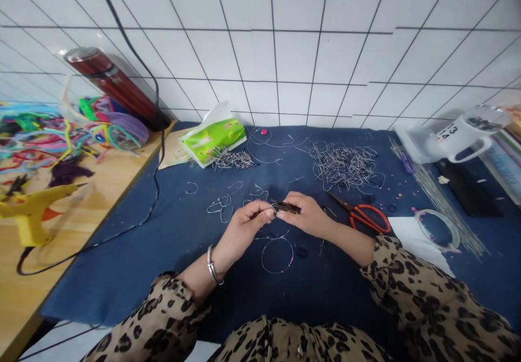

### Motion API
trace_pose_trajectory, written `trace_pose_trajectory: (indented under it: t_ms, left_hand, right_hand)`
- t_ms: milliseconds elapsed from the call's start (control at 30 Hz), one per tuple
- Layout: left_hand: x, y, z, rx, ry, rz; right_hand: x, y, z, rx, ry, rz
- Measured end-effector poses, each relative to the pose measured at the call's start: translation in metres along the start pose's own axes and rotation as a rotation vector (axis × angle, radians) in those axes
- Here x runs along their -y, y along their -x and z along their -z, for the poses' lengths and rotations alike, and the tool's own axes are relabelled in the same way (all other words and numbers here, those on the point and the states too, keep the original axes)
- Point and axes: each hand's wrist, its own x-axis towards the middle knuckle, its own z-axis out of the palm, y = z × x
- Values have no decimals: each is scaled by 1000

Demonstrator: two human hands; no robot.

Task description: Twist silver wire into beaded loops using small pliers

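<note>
Near the middle of the dark blue cloth, my two hands meet. My right hand [301, 214] is closed around a pair of small dark pliers [286, 207], whose jaws point left toward my other hand. Thumb and forefinger of my left hand [251, 222] are pinched at the tips of the pliers on what looks like a thin wire, mostly hidden by the fingers. Just below lies a thin wire ring [262, 258] with small pink beads. Several bent wire pieces [222, 203] are scattered to the left of my hands.
A heap of bent wires [345, 165] lies behind my right hand, with orange-handled scissors [368, 218] beside my forearm. Straight wires, a wire coil [451, 230] and a white mug [464, 134] are at right. A green tissue pack [215, 138], yellow glue gun [30, 213] and black cord are left.
</note>
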Motion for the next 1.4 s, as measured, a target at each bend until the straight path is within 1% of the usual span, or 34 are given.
trace_pose_trajectory:
  t_ms: [67, 233, 467, 667, 800, 900, 1200, 1300, 1400]
  left_hand:
    - [2, 0, -1, -14, 20, 5]
    - [10, 2, -5, -112, 73, 24]
    - [12, 1, -7, -149, 55, 13]
    - [11, 0, -4, -113, -47, -35]
    - [9, 1, -4, -52, -91, -24]
    - [9, 1, -5, -30, -128, -27]
    - [7, 1, -3, -5, -278, -89]
    - [6, 2, -4, -4, -289, -91]
    - [6, 3, -6, -20, -275, -79]
  right_hand:
    - [0, 0, -1, 8, -20, 9]
    - [-1, 0, -2, 4, -79, 32]
    - [1, 0, -1, -36, -92, 16]
    - [0, 1, -2, -26, -68, 4]
    - [-2, 2, -3, -36, -74, 15]
    - [-3, 3, -3, -58, -62, 41]
    - [-1, 3, -3, -128, 31, 94]
    - [-1, 3, -3, -131, 18, 85]
    - [-1, 2, -1, -111, -15, 45]
